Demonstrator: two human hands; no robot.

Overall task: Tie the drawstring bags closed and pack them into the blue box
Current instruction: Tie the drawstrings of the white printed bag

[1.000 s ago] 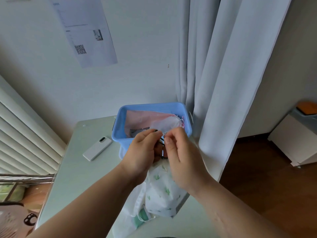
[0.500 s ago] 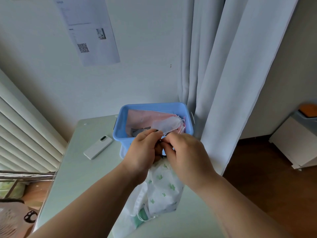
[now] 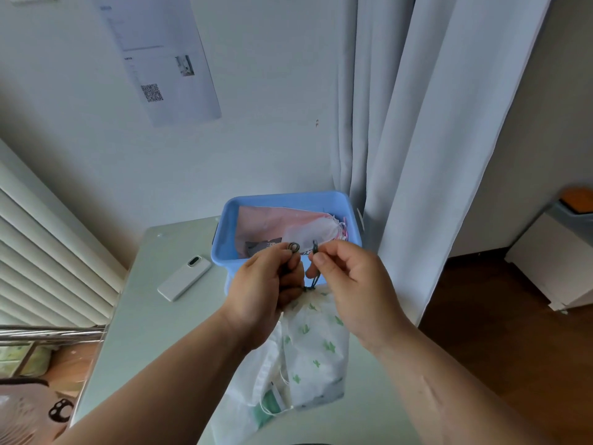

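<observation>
A white drawstring bag with green cactus prints point(image 3: 316, 351) hangs in the air above the table, its neck gathered. My left hand point(image 3: 263, 292) pinches one dark cord end, a small loop showing above the fingers. My right hand point(image 3: 349, 284) pinches the other dark cord point(image 3: 315, 268), which runs down to the bag's neck. Just behind my hands stands the blue box point(image 3: 224, 232), holding a pink bag point(image 3: 266, 224) and a white bag point(image 3: 313, 231). More white bags point(image 3: 256, 380) lie on the table under the hanging one.
A white phone point(image 3: 184, 277) lies on the pale green table point(image 3: 154, 316), left of the box. White curtains point(image 3: 417, 139) hang close to the box's right side. A radiator runs along the left wall. Wooden floor and a white cabinet point(image 3: 552, 268) are at the right.
My hands have drawn apart, each lifting a cord end, so the dark cords now show between them. The cactus bag still hangs below.
</observation>
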